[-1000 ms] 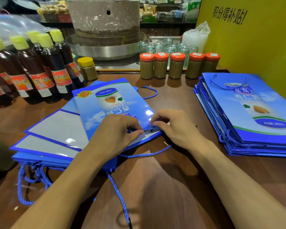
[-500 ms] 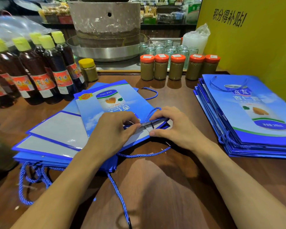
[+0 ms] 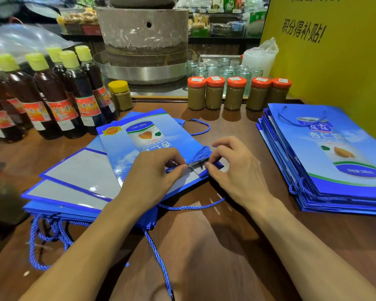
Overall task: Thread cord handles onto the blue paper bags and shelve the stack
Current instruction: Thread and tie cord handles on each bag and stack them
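A flat blue paper bag (image 3: 148, 137) lies on top of a fanned pile of blue bags (image 3: 74, 183) at the table's middle left. My left hand (image 3: 152, 172) pinches the bag's near edge beside its hole. My right hand (image 3: 232, 166) pinches the blue cord (image 3: 201, 152) at that same edge, where a short loop of it stands up. The cord's loose length (image 3: 191, 207) trails toward me under my wrists. A neat stack of blue bags with handles (image 3: 326, 161) lies at the right.
Dark bottles with yellow caps (image 3: 59, 98) line the left rear. Orange-lidded jars (image 3: 234, 93) stand in a row behind the bags, with a yellow-lidded jar (image 3: 120, 95) nearby. Loose blue cords (image 3: 50, 235) hang at the pile's near left. A yellow board (image 3: 339, 51) rises at right.
A loop of cord has come up through the bag's edge between my hands. My right hand has shifted slightly right and up with the cord; my left hand keeps pinching the edge.
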